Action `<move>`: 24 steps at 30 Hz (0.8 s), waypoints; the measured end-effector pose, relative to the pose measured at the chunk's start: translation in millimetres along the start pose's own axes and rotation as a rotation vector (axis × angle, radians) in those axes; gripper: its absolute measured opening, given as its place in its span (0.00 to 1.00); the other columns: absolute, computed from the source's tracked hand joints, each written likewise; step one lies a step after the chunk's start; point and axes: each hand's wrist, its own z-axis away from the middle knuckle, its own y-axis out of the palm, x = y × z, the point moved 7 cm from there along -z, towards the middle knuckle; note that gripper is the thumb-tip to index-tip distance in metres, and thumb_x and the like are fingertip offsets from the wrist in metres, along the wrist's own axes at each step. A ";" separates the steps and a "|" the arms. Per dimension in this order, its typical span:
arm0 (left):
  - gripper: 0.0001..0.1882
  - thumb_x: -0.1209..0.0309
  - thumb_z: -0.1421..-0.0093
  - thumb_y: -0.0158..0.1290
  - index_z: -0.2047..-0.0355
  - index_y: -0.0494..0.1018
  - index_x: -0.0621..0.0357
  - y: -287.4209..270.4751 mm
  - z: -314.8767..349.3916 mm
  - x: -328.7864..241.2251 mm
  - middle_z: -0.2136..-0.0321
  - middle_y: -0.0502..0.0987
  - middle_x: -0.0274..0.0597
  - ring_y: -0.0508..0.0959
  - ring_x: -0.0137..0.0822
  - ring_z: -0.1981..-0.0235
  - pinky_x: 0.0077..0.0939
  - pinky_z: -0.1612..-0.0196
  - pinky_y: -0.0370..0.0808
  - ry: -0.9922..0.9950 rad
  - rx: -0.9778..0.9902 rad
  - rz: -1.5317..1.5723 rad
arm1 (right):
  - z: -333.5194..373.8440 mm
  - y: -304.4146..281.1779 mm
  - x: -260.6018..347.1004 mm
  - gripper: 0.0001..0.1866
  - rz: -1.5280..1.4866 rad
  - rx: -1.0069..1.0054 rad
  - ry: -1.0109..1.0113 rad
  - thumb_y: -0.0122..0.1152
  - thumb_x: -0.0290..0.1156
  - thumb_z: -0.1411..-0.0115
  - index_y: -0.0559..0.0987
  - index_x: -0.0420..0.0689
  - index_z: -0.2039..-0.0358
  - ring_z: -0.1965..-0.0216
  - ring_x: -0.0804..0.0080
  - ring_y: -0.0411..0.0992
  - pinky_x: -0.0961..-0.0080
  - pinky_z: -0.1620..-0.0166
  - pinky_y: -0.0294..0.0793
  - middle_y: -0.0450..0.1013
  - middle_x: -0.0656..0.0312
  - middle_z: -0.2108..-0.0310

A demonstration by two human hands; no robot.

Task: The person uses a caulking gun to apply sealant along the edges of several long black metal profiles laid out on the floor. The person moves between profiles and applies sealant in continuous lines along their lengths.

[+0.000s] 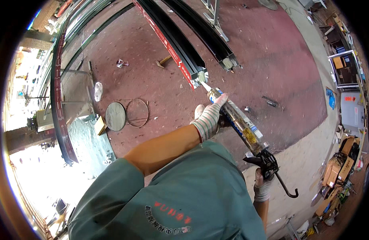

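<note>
The right hand point(262, 185), in a pale knit glove, grips one black-handled caulking gun point(266, 159) containing one pale cylindrical cartridge point(239, 117). The left hand point(210, 120), striped-gloved, curls round its front, the white nozzle point(206, 86) at one of two long black profiles point(177, 42).

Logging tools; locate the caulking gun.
The caulking gun is right of centre in the head view, in the left hand and right hand, nozzle at the red-edged black profile's end.
</note>
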 end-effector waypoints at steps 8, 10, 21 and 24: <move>0.29 0.48 0.44 0.57 0.57 0.68 0.62 6.0 13.3 -30.9 0.65 0.76 0.46 0.79 0.40 0.66 0.39 0.61 0.80 0.130 0.012 -0.199 | -20.5 29.3 -65.1 0.26 -0.415 0.253 0.017 0.49 0.51 0.38 0.73 0.41 0.53 0.60 0.70 0.72 0.72 0.55 0.71 0.74 0.60 0.63; 0.27 0.48 0.44 0.57 0.57 0.69 0.58 4.2 11.2 -31.5 0.66 0.75 0.43 0.79 0.39 0.66 0.41 0.61 0.79 0.130 -0.032 -0.179 | -27.3 42.5 -40.6 0.25 -0.485 0.187 0.004 0.48 0.51 0.37 0.73 0.40 0.54 0.62 0.71 0.72 0.73 0.58 0.72 0.75 0.60 0.64; 0.23 0.48 0.43 0.57 0.61 0.70 0.54 -5.3 8.2 -36.9 0.68 0.75 0.41 0.77 0.39 0.66 0.44 0.59 0.77 0.156 -0.083 -0.179 | -41.0 55.5 -4.1 0.42 -0.444 0.279 0.016 0.38 0.68 0.41 0.73 0.37 0.54 0.62 0.62 0.75 0.66 0.56 0.74 0.75 0.52 0.62; 0.24 0.48 0.43 0.56 0.60 0.69 0.54 -3.2 11.7 -39.1 0.67 0.74 0.41 0.77 0.39 0.66 0.45 0.60 0.77 0.164 -0.096 -0.161 | -42.3 54.6 -16.1 0.42 -0.519 0.266 0.044 0.38 0.68 0.41 0.73 0.38 0.53 0.59 0.59 0.74 0.63 0.52 0.72 0.75 0.52 0.60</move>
